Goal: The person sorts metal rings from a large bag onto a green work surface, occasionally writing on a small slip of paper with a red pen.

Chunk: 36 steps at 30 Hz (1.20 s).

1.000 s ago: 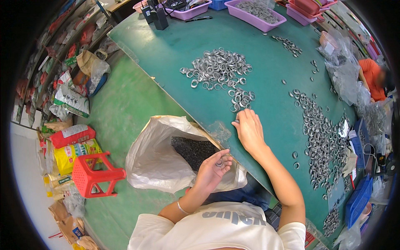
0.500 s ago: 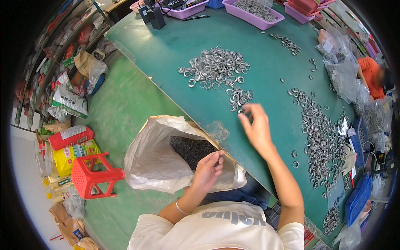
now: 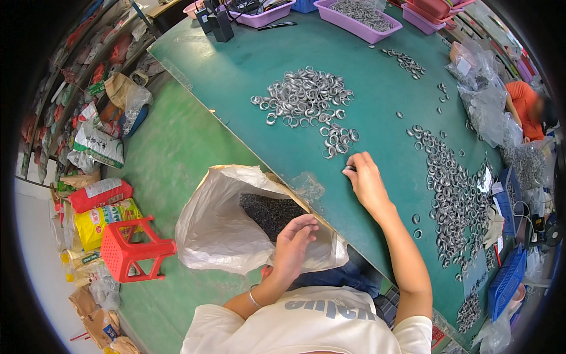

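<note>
Silver metal rings (image 3: pixel 306 97), green table (image 3: pixel 377 88), white bag (image 3: pixel 218 230), red stool (image 3: pixel 132 251)

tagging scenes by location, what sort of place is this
Probably a small workshop for sorting or assembling parts: heaps of metal rings on a long green table, trays of more, and stacked sacks.
</note>
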### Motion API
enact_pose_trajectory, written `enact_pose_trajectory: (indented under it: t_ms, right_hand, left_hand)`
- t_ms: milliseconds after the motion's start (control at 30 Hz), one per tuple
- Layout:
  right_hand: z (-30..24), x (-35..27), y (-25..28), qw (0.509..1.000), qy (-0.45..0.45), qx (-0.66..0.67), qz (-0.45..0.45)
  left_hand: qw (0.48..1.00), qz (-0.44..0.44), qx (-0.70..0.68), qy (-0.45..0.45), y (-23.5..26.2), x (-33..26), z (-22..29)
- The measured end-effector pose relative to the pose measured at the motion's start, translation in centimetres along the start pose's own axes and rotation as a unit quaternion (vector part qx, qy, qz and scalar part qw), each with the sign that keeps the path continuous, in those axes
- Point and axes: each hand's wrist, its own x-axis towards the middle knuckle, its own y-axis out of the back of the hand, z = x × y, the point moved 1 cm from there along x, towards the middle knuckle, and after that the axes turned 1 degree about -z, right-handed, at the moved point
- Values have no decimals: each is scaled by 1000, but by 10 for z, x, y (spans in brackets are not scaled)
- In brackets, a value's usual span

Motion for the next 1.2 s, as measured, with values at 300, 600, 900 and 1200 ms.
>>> enact_pose_trajectory:
  t_ms: [300, 600, 900, 1200]
  right_hand:
    - [-68, -33, 9, 945, 15, 209, -250]
    - [-3, 23, -12, 992, 35, -55, 105]
    - [-7, 24, -18, 989, 41, -30, 137]
    - [-2, 22, -15, 992, 46, 18, 114]
  left_hand:
    - [963, -66, -197, 172, 9, 21, -7]
    - [976, 195, -15, 99, 27, 2, -12]
    - [990, 109, 13, 83, 12, -6, -2]
    - [994, 87, 12, 58, 9, -6, -7]
